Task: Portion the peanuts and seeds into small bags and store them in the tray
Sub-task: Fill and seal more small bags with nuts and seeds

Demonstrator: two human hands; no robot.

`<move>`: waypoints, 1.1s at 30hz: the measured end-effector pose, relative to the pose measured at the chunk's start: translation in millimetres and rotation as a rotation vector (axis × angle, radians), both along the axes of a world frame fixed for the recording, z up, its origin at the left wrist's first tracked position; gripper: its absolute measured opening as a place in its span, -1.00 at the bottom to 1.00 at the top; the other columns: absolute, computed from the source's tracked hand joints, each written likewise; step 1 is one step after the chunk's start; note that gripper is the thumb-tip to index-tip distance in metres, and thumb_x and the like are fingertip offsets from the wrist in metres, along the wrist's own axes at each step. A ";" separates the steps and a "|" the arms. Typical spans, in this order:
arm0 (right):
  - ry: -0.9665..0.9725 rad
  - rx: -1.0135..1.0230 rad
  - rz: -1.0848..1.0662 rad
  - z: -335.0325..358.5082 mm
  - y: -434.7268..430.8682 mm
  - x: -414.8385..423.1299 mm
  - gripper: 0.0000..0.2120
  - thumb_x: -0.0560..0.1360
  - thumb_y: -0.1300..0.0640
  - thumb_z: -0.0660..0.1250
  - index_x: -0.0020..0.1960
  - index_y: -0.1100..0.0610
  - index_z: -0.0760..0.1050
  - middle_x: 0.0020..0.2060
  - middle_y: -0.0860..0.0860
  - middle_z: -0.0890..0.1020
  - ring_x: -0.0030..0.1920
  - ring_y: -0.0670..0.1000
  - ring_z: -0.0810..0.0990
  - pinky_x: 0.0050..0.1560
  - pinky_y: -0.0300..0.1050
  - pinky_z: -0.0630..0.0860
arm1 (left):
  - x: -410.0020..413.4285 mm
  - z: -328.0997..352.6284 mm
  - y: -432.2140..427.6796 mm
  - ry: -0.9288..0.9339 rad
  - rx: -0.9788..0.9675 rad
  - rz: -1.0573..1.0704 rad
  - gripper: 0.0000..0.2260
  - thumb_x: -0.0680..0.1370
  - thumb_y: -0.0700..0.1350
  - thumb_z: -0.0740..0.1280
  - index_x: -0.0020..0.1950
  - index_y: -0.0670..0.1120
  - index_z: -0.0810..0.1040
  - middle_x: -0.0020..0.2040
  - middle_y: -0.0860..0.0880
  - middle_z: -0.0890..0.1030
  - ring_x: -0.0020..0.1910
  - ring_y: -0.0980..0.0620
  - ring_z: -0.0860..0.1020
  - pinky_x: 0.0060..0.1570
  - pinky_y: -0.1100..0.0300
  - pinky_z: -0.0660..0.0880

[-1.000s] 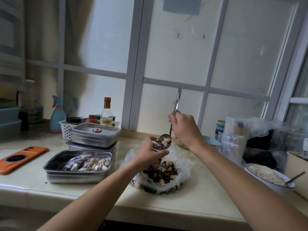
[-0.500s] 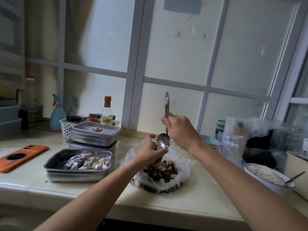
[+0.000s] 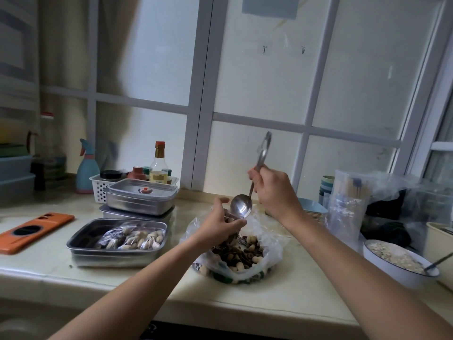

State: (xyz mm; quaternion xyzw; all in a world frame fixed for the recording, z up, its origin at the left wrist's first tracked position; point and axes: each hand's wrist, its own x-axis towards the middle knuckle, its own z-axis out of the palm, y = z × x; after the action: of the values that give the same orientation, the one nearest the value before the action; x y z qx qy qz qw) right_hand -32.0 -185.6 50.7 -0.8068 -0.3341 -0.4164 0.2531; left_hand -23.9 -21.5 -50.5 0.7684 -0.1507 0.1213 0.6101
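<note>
At the centre of the frame, the right hand (image 3: 274, 192) had its grip clamped on the handle of a metal spoon (image 3: 241, 207). The handle pointed up and slightly right, and the shiny bowl hung down with nothing visible in it. Just left of the spoon bowl, the left hand (image 3: 220, 224) had its grip curled round a small clear bag (image 3: 230, 216), thumb raised above the fingers. The hand hid most of that bag, so its fill could not be judged. Directly below both hands, a large plastic bag (image 3: 269, 241) lay open on the counter (image 3: 294, 290), holding a heap of peanuts and seeds (image 3: 241, 253). At lower left of centre stood the steel tray (image 3: 81, 239), with filled bags (image 3: 132, 239) of peanuts lying in its right half. Behind the tray, 2 lidded steel containers (image 3: 141, 197) were stacked. A white basket (image 3: 98, 187) of jars and a sauce bottle (image 3: 159, 163) sat behind them, with a blue spray bottle (image 3: 87, 168) to the left. An orange phone (image 3: 31, 231) lay at the far left. At lower right, a white bowl (image 3: 397, 261) of oats held another spoon.
</note>
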 end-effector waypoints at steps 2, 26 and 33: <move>-0.022 0.120 -0.095 -2.3 -7.4 9.4 -0.71 0.72 0.10 0.19 -0.03 0.24 0.58 -0.34 0.07 0.61 -0.44 -0.04 0.53 -0.42 -0.24 0.43 | -0.8 -0.1 3.1 -0.018 -0.015 -0.004 -0.43 0.54 -0.12 0.50 0.39 0.01 0.22 0.09 -0.12 0.64 0.03 -0.02 0.68 0.09 0.04 0.65; 0.941 0.300 -0.297 -74.7 -21.9 44.0 -0.71 0.60 0.06 0.38 -0.19 0.23 0.64 -0.45 0.01 0.61 -0.58 -0.05 0.43 -0.56 -0.29 0.32 | 13.5 5.2 7.7 -0.116 0.067 -0.005 -0.65 0.55 -0.19 0.43 0.13 -0.09 0.25 0.03 -0.09 0.59 -0.26 0.05 0.50 -0.32 0.05 0.54; 0.651 0.090 0.169 -45.5 9.1 27.9 -0.83 0.65 -0.05 0.31 -0.08 -0.10 0.63 -0.04 -0.04 0.60 -0.32 -0.07 0.56 -0.16 -0.17 0.50 | 14.0 3.3 4.7 -0.048 0.059 -0.059 -0.53 0.55 -0.32 0.32 0.22 0.02 0.10 -0.31 -0.01 0.36 -0.45 0.07 0.33 -0.40 0.14 0.32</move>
State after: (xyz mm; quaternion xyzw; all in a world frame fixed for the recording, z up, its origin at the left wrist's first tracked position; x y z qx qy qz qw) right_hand -4.1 -176.5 5.2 -0.8548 -0.2830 -0.1289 0.4154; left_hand -9.9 -16.8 -47.2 0.7780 -0.1916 0.1172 0.5867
